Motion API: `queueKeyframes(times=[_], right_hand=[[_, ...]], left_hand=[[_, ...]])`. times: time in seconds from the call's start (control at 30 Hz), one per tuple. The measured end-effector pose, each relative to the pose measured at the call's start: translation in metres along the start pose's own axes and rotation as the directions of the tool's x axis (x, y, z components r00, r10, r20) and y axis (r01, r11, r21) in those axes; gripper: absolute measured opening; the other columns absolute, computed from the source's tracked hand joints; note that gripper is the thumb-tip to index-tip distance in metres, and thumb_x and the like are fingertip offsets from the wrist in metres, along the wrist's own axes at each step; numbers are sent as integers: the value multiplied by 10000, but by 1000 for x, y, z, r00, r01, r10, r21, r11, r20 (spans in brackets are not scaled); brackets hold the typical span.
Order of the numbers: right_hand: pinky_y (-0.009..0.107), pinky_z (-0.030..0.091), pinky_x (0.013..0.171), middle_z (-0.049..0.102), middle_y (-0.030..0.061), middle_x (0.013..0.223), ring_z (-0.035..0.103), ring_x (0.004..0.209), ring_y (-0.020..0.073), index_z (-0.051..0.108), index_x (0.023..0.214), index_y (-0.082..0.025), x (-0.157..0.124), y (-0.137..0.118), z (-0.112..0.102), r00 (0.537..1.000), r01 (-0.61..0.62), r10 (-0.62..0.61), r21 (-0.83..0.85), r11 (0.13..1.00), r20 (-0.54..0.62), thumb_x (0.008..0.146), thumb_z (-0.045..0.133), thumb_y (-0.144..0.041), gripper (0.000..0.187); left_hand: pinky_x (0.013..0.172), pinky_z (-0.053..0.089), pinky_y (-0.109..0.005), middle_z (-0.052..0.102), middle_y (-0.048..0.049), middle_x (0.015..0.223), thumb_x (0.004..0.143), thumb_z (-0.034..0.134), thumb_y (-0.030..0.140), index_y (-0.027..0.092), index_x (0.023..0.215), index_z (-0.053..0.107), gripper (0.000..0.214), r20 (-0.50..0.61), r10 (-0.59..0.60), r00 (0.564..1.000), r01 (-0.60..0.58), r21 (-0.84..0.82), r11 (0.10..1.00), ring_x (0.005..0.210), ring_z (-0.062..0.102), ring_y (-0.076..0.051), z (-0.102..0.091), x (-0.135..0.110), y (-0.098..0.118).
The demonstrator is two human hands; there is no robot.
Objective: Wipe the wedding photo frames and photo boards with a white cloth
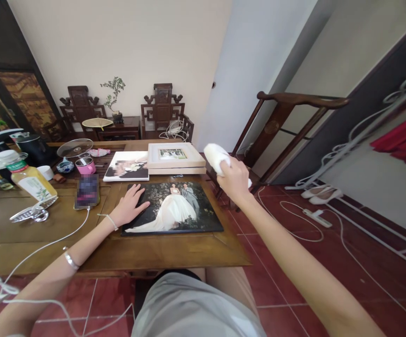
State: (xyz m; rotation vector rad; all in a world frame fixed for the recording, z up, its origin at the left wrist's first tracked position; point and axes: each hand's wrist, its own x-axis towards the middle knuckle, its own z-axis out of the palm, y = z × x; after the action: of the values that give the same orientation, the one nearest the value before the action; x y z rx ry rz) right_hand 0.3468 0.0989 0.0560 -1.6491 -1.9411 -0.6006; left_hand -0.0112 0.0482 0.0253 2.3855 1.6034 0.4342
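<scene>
A large wedding photo panel [203,220] lies flat near the front edge of the wooden table. My left hand [130,206] rests on its left side, fingers spread. Raised off the right end of the table, my right hand [236,180] is closed around a bunched white cloth [214,154]. Behind the panel sits a white photo album [133,173] with a couple on its cover. Beside that, a pale box [189,164] with a small framed picture on top overlaps the album's edge.
Left on the table [175,255] are a phone [86,192] on a charging cable, a hair claw clip [34,211], a bottle of yellow liquid [32,180] and a pink mug [85,165]. A wooden chair [276,126] stands at the right; a power strip [317,217] lies on the floor.
</scene>
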Motion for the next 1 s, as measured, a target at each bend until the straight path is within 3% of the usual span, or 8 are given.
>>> queueKeyframes(times=[0.07, 0.13, 0.2, 0.27, 0.37, 0.5, 0.67, 1.0], right_hand=[[452, 396, 931, 524, 142, 1330, 438, 1235, 312, 632, 876, -178, -9, -14, -6, 983, 168, -161, 86, 982, -86, 822, 424, -58, 246], [432, 408, 942, 508, 115, 1362, 410, 1277, 273, 618, 814, -195, -18, -29, -3, 930, 364, -349, 175, 915, -110, 871, 395, -81, 256], [406, 429, 921, 493, 119, 1377, 419, 1272, 251, 610, 812, -194, -25, -44, 7, 857, 513, -508, 241, 824, -86, 874, 406, -75, 244], [397, 437, 896, 492, 140, 1371, 460, 1224, 252, 614, 853, -179, -29, -56, 16, 810, 568, -586, 275, 776, -19, 810, 430, -10, 254], [399, 434, 866, 573, 170, 1240, 512, 1114, 274, 624, 952, -155, -29, -66, 20, 808, 516, -572, 300, 802, 139, 687, 482, 17, 346], [451, 392, 914, 633, 160, 1025, 510, 1065, 297, 623, 1056, -140, -27, -70, 13, 803, 431, -521, 321, 843, 289, 672, 508, -49, 411], [601, 236, 1038, 392, 132, 1456, 241, 1364, 356, 608, 1140, -178, -28, -71, 13, 799, 409, -510, 334, 849, 319, 658, 494, -32, 516], [570, 254, 1067, 344, 134, 1493, 242, 1378, 374, 653, 1093, -150, -60, -77, -16, 770, 428, -506, 272, 862, 389, 698, 525, -41, 430]], left_hand=[[1077, 289, -561, 241, -140, 1540, 905, 345, 588, 180, 1395, 377, 639, 1, 8, 1000, -8, 3, 1000, 1433, 155, -306, -1, 2, -2], [1078, 288, -558, 242, -142, 1539, 905, 342, 590, 181, 1395, 375, 639, 3, 19, 1000, -19, 9, 1000, 1433, 156, -304, -2, 3, -4], [1081, 278, -562, 237, -141, 1541, 909, 341, 585, 182, 1404, 362, 638, 11, 15, 1000, -15, 17, 1000, 1434, 155, -300, -2, 4, -5], [1075, 278, -577, 227, -135, 1546, 913, 341, 581, 189, 1413, 348, 636, 21, 6, 1000, -6, 22, 1000, 1435, 149, -300, -2, 5, -7], [1073, 280, -581, 212, -125, 1552, 909, 343, 590, 188, 1419, 342, 649, 30, 9, 1000, -9, 18, 1000, 1437, 140, -302, -3, 7, -9], [1110, 240, -538, 216, -122, 1551, 904, 352, 596, 176, 1414, 352, 660, 18, 22, 1000, -22, 7, 1000, 1438, 143, -287, -2, 7, -12], [1125, 223, -507, 231, -130, 1545, 905, 356, 594, 165, 1410, 360, 663, 0, 21, 1000, -21, 2, 1000, 1437, 148, -281, 0, 6, -13], [1125, 235, -487, 254, -132, 1536, 900, 366, 586, 159, 1399, 370, 657, -11, 50, 999, -50, 0, 999, 1435, 165, -271, 1, 5, -14]])
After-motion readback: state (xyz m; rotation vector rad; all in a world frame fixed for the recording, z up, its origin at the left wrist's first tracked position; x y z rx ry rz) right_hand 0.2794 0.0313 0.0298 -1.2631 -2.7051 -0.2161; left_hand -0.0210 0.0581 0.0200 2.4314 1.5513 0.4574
